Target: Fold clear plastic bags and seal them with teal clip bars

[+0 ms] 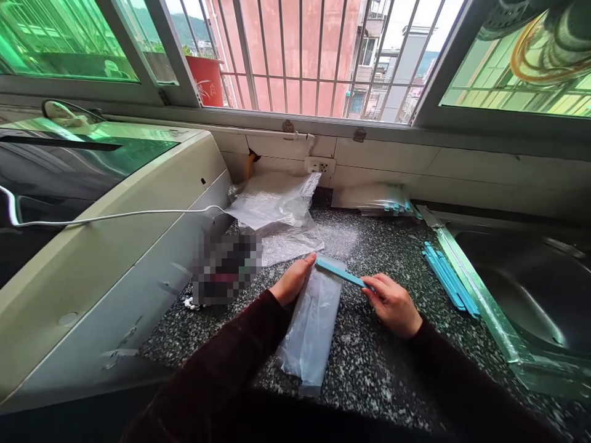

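Observation:
A clear plastic bag [310,329] lies lengthwise on the speckled granite counter [369,363] in front of me. Across its far end sits a thin blue strip [341,272]. My left hand [292,280] pinches the strip's left end together with the bag's top corner. At the strip's right end my right hand [392,303] has its fingers closed on it. Both sleeves are dark red.
Several blue strips [449,278] lie by the steel sink [530,289] on the right. Crumpled clear bags [277,212] and a flat stack of bags [373,198] rest near the wall. A white appliance [92,246] with a white cable fills the left.

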`<action>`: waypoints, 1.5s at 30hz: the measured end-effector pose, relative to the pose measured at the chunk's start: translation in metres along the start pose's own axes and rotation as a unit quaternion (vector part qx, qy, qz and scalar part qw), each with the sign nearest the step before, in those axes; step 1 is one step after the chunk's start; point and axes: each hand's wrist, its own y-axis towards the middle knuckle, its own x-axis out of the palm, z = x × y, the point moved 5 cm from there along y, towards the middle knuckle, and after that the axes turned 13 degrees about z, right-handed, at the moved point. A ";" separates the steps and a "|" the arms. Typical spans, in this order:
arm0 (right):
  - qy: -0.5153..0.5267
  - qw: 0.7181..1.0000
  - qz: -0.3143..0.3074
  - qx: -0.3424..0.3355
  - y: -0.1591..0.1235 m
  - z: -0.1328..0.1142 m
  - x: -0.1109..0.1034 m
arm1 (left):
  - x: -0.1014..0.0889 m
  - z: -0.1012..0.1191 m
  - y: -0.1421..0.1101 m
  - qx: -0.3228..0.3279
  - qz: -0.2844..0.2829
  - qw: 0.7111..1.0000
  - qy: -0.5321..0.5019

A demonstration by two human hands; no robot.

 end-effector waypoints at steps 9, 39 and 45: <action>-0.003 1.000 0.030 0.003 0.001 -0.001 -0.005 | -0.004 0.001 -0.001 0.045 0.025 0.999 -0.001; 0.019 0.996 0.084 0.032 0.006 -0.002 -0.014 | 0.002 0.007 -0.007 0.008 0.055 0.996 -0.067; 0.120 0.977 0.100 0.142 0.005 0.007 -0.010 | -0.005 0.010 -0.003 0.019 0.127 0.988 -0.085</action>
